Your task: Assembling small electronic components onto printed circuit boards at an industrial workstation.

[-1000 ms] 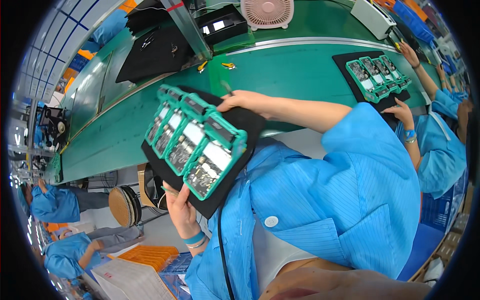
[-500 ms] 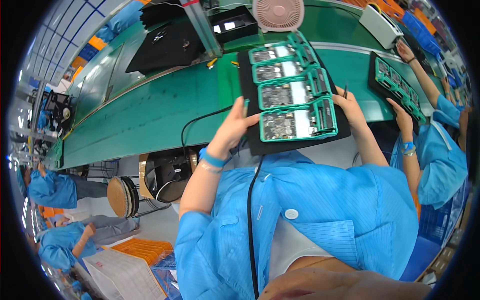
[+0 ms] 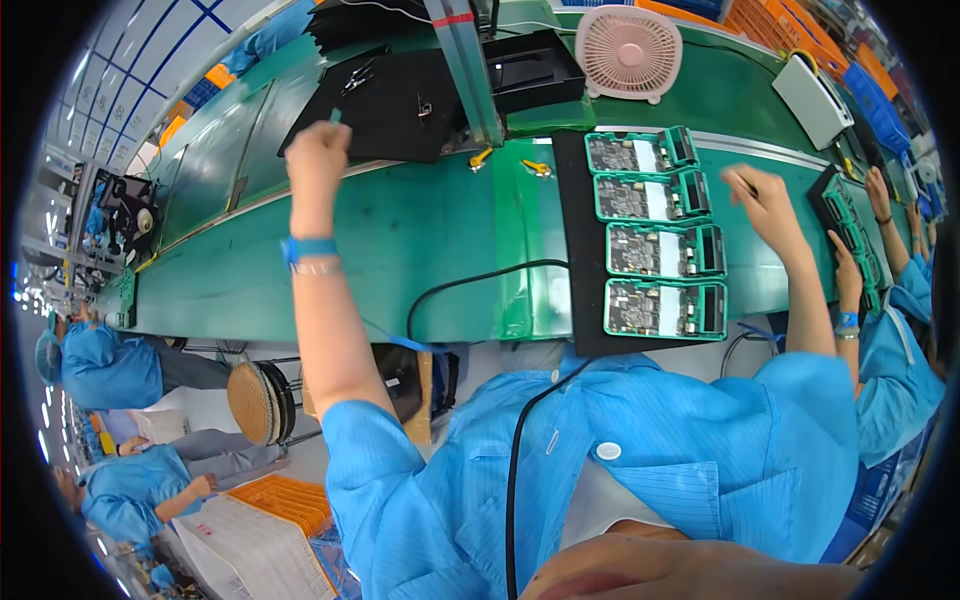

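We see green surface (image 3: 400,240) mid-frame; black mat (image 3: 577,250) right of centre, teal-framed boards (image 3: 660,250) with white patches; pink fan (image 3: 628,50) top; blue pinstriped sleeves (image 3: 400,480) below; blue wristband (image 3: 308,248).

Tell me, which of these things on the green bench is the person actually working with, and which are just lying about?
In use:
- black mat carrying four circuit boards in green frames
- small green piece in the left hand
- thin dark tool in the right hand

Lying about:
- pink fan
- white box
- yellow clips
- a neighbour's tray of boards
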`<state>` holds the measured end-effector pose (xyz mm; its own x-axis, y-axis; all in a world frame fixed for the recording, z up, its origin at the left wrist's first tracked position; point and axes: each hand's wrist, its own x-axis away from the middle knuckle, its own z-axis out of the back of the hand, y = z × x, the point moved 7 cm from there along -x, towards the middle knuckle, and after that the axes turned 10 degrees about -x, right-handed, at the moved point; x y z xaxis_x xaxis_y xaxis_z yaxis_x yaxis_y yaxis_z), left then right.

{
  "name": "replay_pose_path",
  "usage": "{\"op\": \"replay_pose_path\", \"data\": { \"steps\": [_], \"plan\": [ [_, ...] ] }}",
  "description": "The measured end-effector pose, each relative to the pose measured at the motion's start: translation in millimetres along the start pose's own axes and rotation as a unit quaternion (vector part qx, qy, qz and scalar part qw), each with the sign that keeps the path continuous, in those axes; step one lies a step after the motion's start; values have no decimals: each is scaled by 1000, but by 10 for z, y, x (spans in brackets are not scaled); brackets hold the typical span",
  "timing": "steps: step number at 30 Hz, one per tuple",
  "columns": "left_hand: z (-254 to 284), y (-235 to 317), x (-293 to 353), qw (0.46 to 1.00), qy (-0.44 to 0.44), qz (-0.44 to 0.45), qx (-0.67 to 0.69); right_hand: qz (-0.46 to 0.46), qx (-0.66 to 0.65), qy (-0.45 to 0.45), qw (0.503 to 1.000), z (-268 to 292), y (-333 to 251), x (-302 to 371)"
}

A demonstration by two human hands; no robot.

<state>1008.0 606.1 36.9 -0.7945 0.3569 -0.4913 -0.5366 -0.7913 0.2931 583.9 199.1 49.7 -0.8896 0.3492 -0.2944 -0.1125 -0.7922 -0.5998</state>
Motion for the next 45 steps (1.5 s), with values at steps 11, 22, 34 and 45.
{"op": "replay_pose_path", "data": {
  "steps": [11, 22, 34, 45],
  "plan": [
    [-1394, -620, -1726, 984, -36, -175, -8, 400, 171, -101, 895, -2915, -2176, -2047],
    [-1426, -487, -1667, 967, 11, -254, -35, 327, 349, -140, 867, -3384, -2103, -2476],
    [-1306, -409, -1533, 985, 80, -139, -67, 298, 302, -213, 880, -3195, -2209, -2569],
    [-881, -983, -1081, 959, 11, 47, 281, 279, 146, -223, 923, -2549, -2246, -2207]
  ]
}}
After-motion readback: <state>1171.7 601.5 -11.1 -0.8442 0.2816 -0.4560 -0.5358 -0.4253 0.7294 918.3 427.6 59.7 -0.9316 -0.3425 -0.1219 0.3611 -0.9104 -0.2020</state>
